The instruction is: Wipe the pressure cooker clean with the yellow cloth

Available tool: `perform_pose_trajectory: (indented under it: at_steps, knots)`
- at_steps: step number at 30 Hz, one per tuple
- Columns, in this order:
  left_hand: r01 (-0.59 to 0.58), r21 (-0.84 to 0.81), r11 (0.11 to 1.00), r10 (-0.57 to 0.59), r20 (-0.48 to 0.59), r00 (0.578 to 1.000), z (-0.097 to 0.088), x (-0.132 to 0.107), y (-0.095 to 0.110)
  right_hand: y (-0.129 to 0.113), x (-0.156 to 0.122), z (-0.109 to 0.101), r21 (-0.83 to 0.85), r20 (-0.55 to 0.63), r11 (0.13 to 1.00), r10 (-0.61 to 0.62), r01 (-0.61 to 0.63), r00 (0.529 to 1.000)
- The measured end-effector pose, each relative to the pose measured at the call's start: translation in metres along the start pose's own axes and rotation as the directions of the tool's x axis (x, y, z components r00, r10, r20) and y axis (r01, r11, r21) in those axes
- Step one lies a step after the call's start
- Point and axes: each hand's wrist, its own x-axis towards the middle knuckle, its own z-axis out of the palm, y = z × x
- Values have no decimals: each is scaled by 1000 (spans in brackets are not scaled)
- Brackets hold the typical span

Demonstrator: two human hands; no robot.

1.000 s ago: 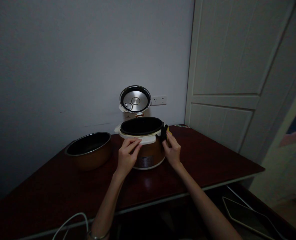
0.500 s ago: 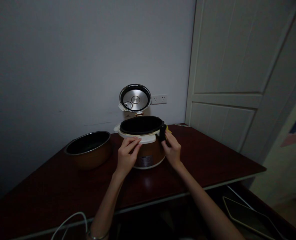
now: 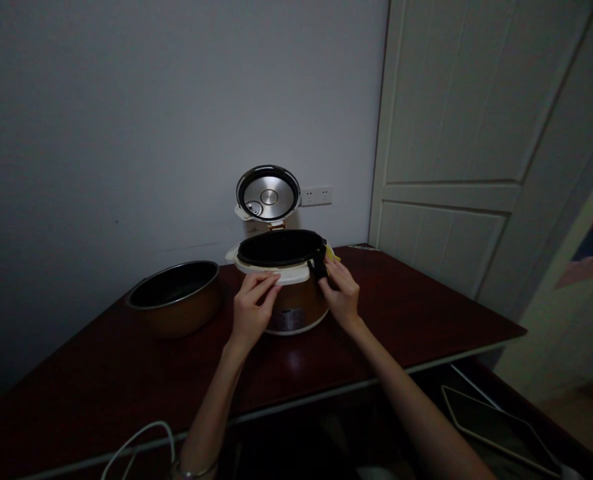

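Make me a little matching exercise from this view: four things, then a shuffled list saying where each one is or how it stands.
Things
1. Cooker lid
2. Brown pot
3. Double socket
4. Left hand

Places and states
A. On the tabletop, left of the cooker
B. At the cooker's white front lip
C. Swung up, metal underside showing
D. On the wall

Pairs: 1-C, 2-A, 3-D, 4-B

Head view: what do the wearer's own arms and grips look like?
Left grip and right grip: bare five-fingered hands, no gloves or markings visible. Slim forearms, no sleeves in frame. A thin, curved, shiny metallic-looking band sits at the left forearm, by the bottom edge; too dark for detail.
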Motion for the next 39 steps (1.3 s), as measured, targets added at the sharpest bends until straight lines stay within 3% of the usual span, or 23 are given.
perform_pose_trajectory:
  at_steps: [3,6,9,15,21,24,28,31,35,39]
  knots:
    - [-3,10,1000,3,12,1000,0,0,0,14,10,-1,108,-54,975,199,-193,978]
    - [-7,10,1000,7,8,1000,-1,0,0,18,19,-1,195,-56,882,446,-428,893]
    - [-6,8,1000,6,4,1000,-1,0,1,13,25,2,224,-31,833,524,-505,851]
    - [-11,-3,1000,11,5,1000,-1,0,0,18,39,14,-7,-13,923,385,-386,923]
    - [-16,-11,1000,16,2,1000,0,-1,-2,41,37,4,68,-91,919,394,-389,914]
    - [-14,-16,1000,14,-6,1000,1,-1,-2,27,21,2,79,-69,941,334,-329,940]
    - [-7,-9,1000,7,-4,1000,2,-3,-2,-14,1,3,107,3,987,123,-122,992]
    - [-4,-4,1000,4,-7,1000,2,-3,-1,-31,-3,1,118,58,993,9,-16,998]
    - [-5,-5,1000,5,-4,1000,1,-3,-1,-11,1,-3,113,75,993,8,-16,997]
    - [-9,-10,1000,9,-7,1000,1,-3,-2,17,4,-3,46,-37,991,126,-124,991]
